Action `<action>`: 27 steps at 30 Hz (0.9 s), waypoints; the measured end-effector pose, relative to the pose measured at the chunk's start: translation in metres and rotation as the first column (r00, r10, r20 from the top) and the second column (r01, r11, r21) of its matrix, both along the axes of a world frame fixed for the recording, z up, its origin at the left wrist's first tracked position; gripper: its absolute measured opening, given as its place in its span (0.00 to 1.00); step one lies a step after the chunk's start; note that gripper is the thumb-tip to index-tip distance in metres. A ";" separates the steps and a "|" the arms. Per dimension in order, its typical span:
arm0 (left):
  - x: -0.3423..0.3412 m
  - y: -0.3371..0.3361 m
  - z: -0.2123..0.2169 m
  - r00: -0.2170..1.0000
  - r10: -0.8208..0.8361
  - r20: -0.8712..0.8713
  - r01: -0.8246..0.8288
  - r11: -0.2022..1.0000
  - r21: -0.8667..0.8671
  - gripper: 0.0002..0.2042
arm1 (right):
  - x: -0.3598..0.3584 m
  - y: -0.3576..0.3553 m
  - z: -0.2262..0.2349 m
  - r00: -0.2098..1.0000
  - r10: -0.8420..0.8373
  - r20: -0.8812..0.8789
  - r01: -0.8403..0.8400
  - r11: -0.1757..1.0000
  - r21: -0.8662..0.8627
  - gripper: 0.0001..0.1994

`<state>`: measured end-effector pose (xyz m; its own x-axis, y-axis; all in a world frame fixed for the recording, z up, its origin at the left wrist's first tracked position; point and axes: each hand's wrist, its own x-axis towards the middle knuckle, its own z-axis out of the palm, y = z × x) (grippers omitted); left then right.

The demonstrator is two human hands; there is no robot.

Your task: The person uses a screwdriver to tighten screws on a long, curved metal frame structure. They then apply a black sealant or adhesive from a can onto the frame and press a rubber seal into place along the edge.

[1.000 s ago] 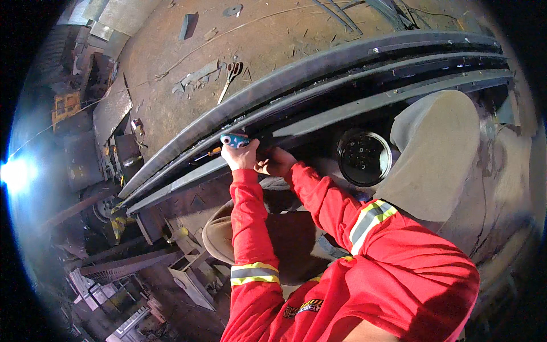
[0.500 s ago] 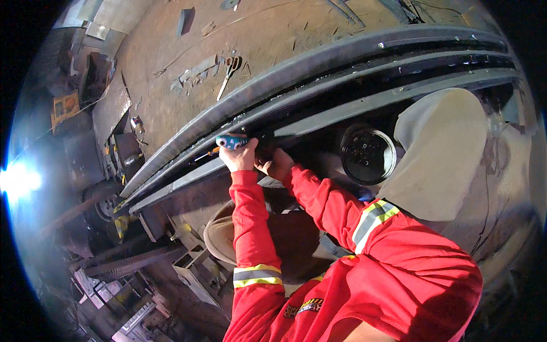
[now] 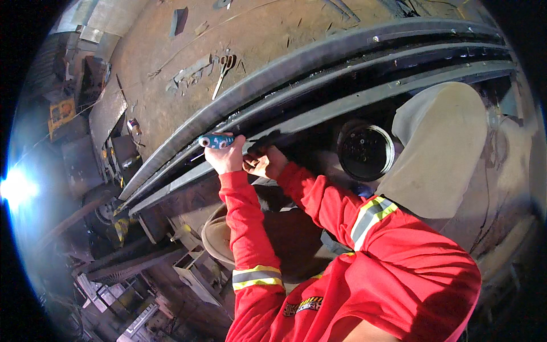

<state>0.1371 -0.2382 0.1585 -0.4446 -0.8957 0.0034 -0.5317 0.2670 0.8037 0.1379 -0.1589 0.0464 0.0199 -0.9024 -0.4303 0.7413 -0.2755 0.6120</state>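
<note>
Both arms in red sleeves with reflective bands reach up from bottom centre to frame centre. Left hand [image 3: 226,158] fingers clenched around a blue-handled screwdriver [image 3: 215,141], handle lying roughly horizontal, a thin orange-tipped part poking out lower left of the fist. Right hand [image 3: 266,162] just beside it, fingers curled against the lower edge of the long grey steel rail [image 3: 342,108]; can't tell if it's gripping anything. Rail runs diagonally, lower left to upper right. Round black gauge [image 3: 365,151] right of the hands.
</note>
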 end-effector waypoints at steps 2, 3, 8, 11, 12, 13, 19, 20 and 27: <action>-0.002 0.001 0.005 1.000 -0.022 0.011 0.023 1.000 -0.003 0.11 | -0.009 0.003 0.011 0.992 0.081 -0.095 -0.068 0.989 0.129 0.09; 0.000 -0.003 0.002 1.000 -0.014 0.009 0.014 1.000 -0.017 0.12 | -0.008 0.005 0.013 0.989 0.056 -0.139 -0.034 0.987 0.156 0.08; -0.006 -0.011 0.050 0.968 -0.028 -0.251 0.028 1.000 -0.002 0.11 | -0.006 -0.001 0.005 0.961 0.032 -0.274 0.038 0.969 0.245 0.07; -0.001 -0.039 0.081 0.951 -0.056 -0.304 0.032 0.996 -0.085 0.07 | -0.008 0.006 0.013 0.950 0.033 -0.312 0.048 0.967 0.251 0.09; 0.002 -0.040 0.086 0.936 -0.077 -0.342 0.066 0.997 -0.042 0.07 | -0.011 0.009 0.015 0.948 0.038 -0.316 0.044 0.967 0.250 0.09; 0.004 -0.040 0.089 0.923 -0.109 -0.369 0.110 0.994 -0.020 0.07 | -0.014 0.013 0.019 0.928 0.057 -0.367 0.036 0.970 0.241 0.10; -0.015 -0.011 0.075 0.555 0.124 -0.823 0.480 0.760 0.438 0.09 | -0.024 0.045 0.033 0.780 0.253 -0.573 -0.124 0.959 0.255 0.14; -0.019 -0.003 0.071 0.480 0.199 -0.854 0.572 0.667 0.477 0.09 | -0.027 0.056 0.039 0.757 0.304 -0.578 -0.172 0.947 0.272 0.15; -0.028 0.013 0.065 0.644 -0.230 -0.729 0.717 0.515 0.470 0.40 | -0.084 0.138 0.047 -0.342 0.549 -0.763 -0.447 0.620 0.645 0.13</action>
